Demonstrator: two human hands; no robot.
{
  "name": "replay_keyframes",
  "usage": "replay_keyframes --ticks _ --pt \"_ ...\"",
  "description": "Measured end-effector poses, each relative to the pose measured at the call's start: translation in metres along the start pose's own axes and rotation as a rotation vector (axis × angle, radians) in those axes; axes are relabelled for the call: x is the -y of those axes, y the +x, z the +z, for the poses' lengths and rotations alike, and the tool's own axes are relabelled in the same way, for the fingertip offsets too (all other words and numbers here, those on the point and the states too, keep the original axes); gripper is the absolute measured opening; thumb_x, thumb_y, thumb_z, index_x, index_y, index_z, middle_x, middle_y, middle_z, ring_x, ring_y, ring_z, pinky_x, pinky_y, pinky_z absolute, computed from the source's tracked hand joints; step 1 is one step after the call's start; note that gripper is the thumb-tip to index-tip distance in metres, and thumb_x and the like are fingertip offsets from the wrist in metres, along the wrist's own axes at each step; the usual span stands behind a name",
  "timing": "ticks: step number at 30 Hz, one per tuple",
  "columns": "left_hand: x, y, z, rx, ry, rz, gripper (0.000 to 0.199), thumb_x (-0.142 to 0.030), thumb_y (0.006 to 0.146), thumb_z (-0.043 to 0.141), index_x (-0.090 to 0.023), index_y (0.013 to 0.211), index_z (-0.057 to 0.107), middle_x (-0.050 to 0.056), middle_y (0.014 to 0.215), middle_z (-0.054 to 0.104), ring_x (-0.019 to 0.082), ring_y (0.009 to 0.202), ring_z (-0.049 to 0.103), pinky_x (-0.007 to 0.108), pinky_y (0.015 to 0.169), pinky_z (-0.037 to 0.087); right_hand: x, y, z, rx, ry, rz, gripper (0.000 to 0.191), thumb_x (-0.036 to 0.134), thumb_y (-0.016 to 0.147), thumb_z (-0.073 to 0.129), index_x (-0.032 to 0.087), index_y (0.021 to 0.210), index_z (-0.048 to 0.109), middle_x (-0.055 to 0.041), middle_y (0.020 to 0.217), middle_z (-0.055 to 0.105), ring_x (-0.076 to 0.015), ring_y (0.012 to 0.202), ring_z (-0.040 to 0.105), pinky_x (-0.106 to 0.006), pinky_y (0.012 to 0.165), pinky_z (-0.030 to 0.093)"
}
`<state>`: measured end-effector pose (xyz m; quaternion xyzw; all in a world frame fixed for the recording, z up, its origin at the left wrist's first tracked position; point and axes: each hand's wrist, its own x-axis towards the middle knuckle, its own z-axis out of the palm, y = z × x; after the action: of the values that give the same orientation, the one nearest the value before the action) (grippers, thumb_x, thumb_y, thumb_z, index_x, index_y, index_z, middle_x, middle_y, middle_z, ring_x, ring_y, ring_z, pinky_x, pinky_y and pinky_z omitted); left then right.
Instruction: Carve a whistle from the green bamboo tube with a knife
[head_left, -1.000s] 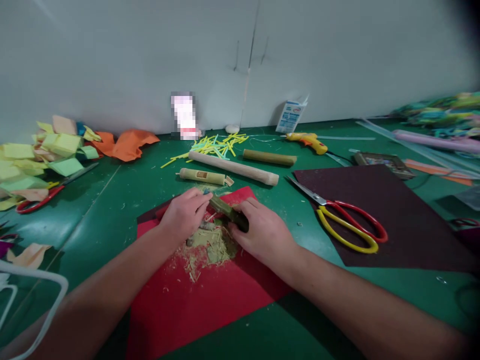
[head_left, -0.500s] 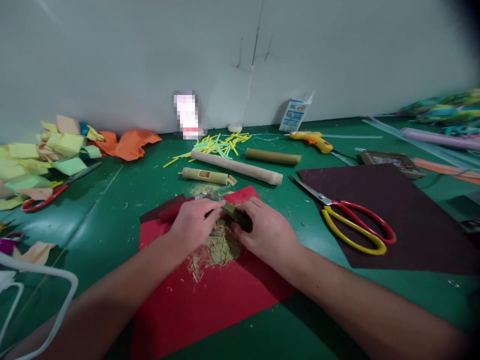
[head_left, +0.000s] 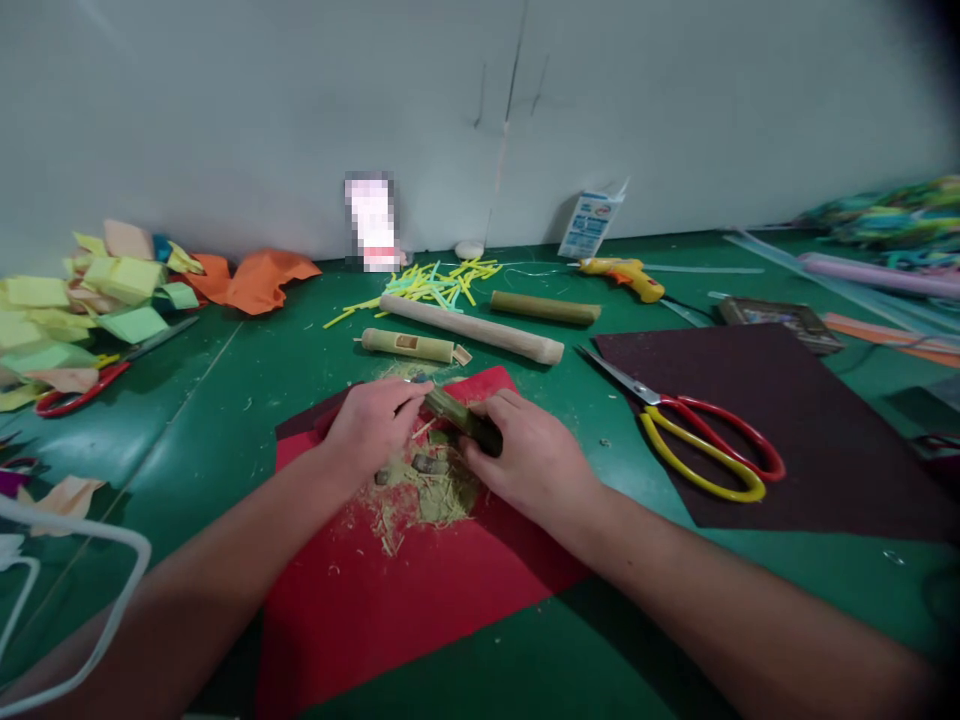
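My right hand [head_left: 529,450] is closed round a short green bamboo tube [head_left: 454,410], which slants up to the left with its dark end toward the palm. At the tube's far end is my left hand [head_left: 375,425], closed on a tool whose red handle [head_left: 328,422] shows at the wrist side. Most of that tool is hidden under the fingers. Below the hands, bamboo shavings [head_left: 442,495] and a few small grey-brown pieces [head_left: 429,464] lie on a red sheet [head_left: 390,610].
Beyond lie a notched bamboo piece [head_left: 416,346], a pale stick [head_left: 472,330], a green-brown tube [head_left: 545,308] and yellow strips [head_left: 435,285]. Rightward are scissors [head_left: 690,430] on a dark sheet [head_left: 750,390] and a glue gun [head_left: 626,277]. Folded papers [head_left: 97,290] are at left.
My left hand has shifted slightly left and back, so more of the bamboo tube's far end and the small pieces below show. My right hand keeps its hold.
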<state>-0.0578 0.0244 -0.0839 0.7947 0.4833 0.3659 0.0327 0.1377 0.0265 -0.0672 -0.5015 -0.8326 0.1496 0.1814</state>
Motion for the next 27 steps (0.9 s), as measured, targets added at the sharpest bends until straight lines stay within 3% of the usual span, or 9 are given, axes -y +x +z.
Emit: replay_keyframes --ticks 6,14,27 --pt "0.0016 0.0016 0.0025 0.023 -0.047 0.027 0.02 -0.013 0.087 0.057 -0.015 0.101 0.071 0.008 0.088 0.074 0.017 0.079 0.069 0.028 0.074 0.056 -0.0005 0.0019 -0.0011 -0.04 -0.067 -0.052 0.015 0.032 0.08 0.057 0.018 0.082 0.061 -0.0067 0.085 0.062 -0.0218 0.083 0.053 -0.032 0.068 0.037" --pt "0.0023 0.0012 0.0004 0.017 -0.065 -0.055 0.02 -0.014 0.085 0.058 -0.018 0.1 0.072 0.005 0.089 0.075 0.017 0.078 0.07 0.028 0.072 0.056 -0.0004 0.0011 -0.0005 -0.028 -0.048 -0.044 0.015 0.032 0.081 0.056 0.018 0.083 0.06 -0.0068 0.085 0.061 -0.0208 0.081 0.054 -0.031 0.066 0.037" --pt "0.0 0.0025 0.0009 0.053 -0.087 -0.036 0.022 -0.015 0.087 0.057 -0.018 0.103 0.071 0.006 0.091 0.075 0.017 0.079 0.07 0.029 0.073 0.056 -0.0008 0.0021 -0.002 0.006 -0.047 -0.022 0.017 0.033 0.081 0.055 0.018 0.082 0.062 -0.0058 0.084 0.062 -0.0188 0.076 0.055 -0.03 0.062 0.034"
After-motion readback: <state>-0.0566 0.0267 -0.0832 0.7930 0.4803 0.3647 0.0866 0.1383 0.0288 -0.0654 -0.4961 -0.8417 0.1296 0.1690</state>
